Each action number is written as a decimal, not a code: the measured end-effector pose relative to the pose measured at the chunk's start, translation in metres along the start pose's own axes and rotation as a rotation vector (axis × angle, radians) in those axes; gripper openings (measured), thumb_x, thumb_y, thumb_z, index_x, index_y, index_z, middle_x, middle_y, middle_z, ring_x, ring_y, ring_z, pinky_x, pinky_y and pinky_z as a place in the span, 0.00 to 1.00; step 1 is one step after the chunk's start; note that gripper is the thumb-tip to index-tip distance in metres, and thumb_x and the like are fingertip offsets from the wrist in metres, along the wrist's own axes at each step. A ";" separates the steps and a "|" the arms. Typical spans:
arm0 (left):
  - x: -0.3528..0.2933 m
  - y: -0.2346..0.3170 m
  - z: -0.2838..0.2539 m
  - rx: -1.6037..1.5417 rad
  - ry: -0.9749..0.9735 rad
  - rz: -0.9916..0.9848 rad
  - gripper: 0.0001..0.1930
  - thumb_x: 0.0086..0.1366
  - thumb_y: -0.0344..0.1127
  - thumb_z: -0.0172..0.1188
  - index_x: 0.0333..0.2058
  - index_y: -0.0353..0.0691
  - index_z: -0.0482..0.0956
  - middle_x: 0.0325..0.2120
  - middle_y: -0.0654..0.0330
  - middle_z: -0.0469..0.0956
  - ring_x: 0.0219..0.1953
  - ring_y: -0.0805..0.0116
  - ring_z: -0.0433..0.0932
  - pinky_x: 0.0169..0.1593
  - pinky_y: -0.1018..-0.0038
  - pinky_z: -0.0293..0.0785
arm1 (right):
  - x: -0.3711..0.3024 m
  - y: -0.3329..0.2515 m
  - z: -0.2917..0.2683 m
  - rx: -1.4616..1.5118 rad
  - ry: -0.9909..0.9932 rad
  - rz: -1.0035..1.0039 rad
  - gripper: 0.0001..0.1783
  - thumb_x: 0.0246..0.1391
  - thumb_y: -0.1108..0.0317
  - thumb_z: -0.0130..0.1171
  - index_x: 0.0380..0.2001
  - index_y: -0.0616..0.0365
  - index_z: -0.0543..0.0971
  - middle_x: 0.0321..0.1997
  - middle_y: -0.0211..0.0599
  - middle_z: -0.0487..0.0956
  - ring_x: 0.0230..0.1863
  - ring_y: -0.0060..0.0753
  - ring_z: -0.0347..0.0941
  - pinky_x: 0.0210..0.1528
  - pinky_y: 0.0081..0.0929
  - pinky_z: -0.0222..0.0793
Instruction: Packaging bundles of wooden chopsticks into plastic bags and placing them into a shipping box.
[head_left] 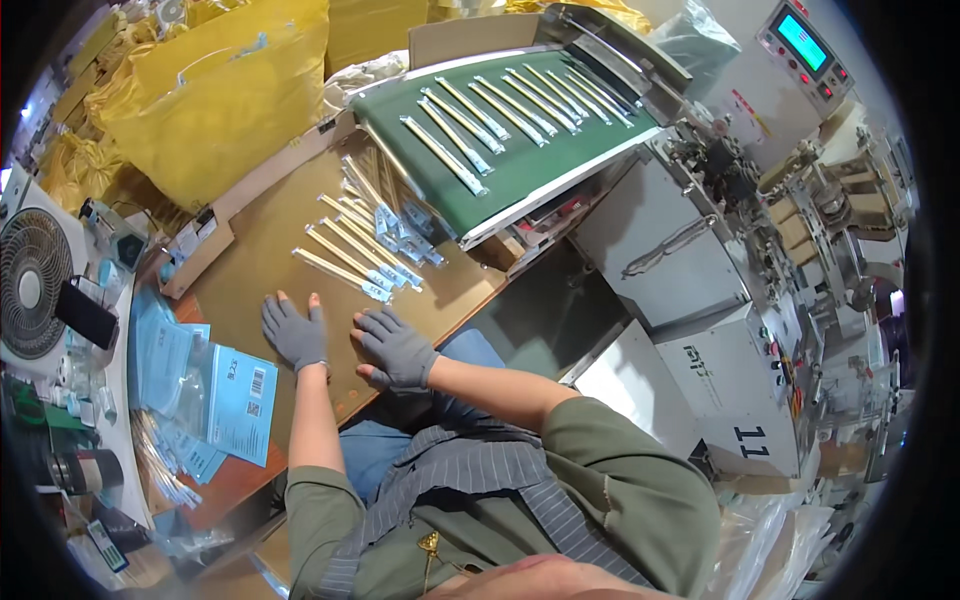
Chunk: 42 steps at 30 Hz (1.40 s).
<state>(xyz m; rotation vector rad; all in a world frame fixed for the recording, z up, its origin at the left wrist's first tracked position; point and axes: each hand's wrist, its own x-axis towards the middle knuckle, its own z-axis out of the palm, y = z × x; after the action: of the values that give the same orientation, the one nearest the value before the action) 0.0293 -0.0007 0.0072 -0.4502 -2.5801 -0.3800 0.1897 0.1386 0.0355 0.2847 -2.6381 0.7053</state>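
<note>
My left hand (pixel 295 332), in a grey glove with bare fingertips, lies flat on the brown tabletop (pixel 235 290). Its fingers are stretched out and nothing is in it. To its right, my right hand (pixel 397 350) in a matching glove rests near the table's front edge, fingers apart, also without anything in them. Just beyond both hands lies a loose row of slim wrapped sticks (pixel 345 262), pale with blue-printed ends, like packaged chopsticks. More of them are heaped at the foot of the conveyor, partly overlapping. Neither hand touches them.
A green conveyor belt (pixel 520 165) carries several spaced wrapped sticks. Blue printed bags (pixel 243 400) and a bundle of sticks (pixel 165 460) lie at the left, beside a fan (pixel 35 280) and a phone (pixel 87 315). Grey machinery (pixel 730 390) stands right; a yellow sack (pixel 215 100) stands behind.
</note>
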 end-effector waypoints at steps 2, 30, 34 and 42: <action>-0.004 0.012 -0.001 -0.007 0.008 -0.008 0.35 0.62 0.58 0.52 0.54 0.30 0.68 0.56 0.43 0.67 0.61 0.47 0.62 0.64 0.56 0.55 | 0.001 0.001 0.001 0.006 0.001 0.007 0.33 0.52 0.48 0.53 0.54 0.63 0.68 0.61 0.55 0.65 0.63 0.57 0.59 0.67 0.51 0.49; 0.013 0.007 -0.001 -0.197 -0.070 0.054 0.33 0.65 0.56 0.50 0.53 0.29 0.68 0.56 0.42 0.67 0.60 0.46 0.62 0.63 0.57 0.55 | 0.087 0.063 -0.018 0.555 0.277 0.651 0.25 0.47 0.61 0.60 0.47 0.64 0.73 0.48 0.53 0.75 0.51 0.48 0.72 0.52 0.32 0.67; 0.013 0.008 -0.004 -0.202 -0.068 0.046 0.35 0.63 0.59 0.52 0.54 0.28 0.68 0.56 0.41 0.67 0.60 0.45 0.63 0.63 0.58 0.55 | 0.014 0.051 -0.035 0.184 0.245 0.396 0.27 0.52 0.59 0.57 0.54 0.61 0.68 0.55 0.54 0.69 0.56 0.53 0.67 0.55 0.39 0.66; 0.014 0.012 -0.004 -0.200 -0.051 0.071 0.35 0.62 0.58 0.54 0.53 0.28 0.68 0.56 0.40 0.67 0.59 0.45 0.63 0.62 0.57 0.55 | -0.006 0.048 -0.035 0.037 0.238 0.304 0.24 0.52 0.61 0.55 0.51 0.62 0.69 0.55 0.53 0.68 0.57 0.56 0.64 0.56 0.43 0.64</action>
<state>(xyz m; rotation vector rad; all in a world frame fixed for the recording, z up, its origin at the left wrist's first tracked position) 0.0242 0.0118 0.0196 -0.6281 -2.5776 -0.6123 0.1918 0.1982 0.0398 -0.1854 -2.4646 0.8271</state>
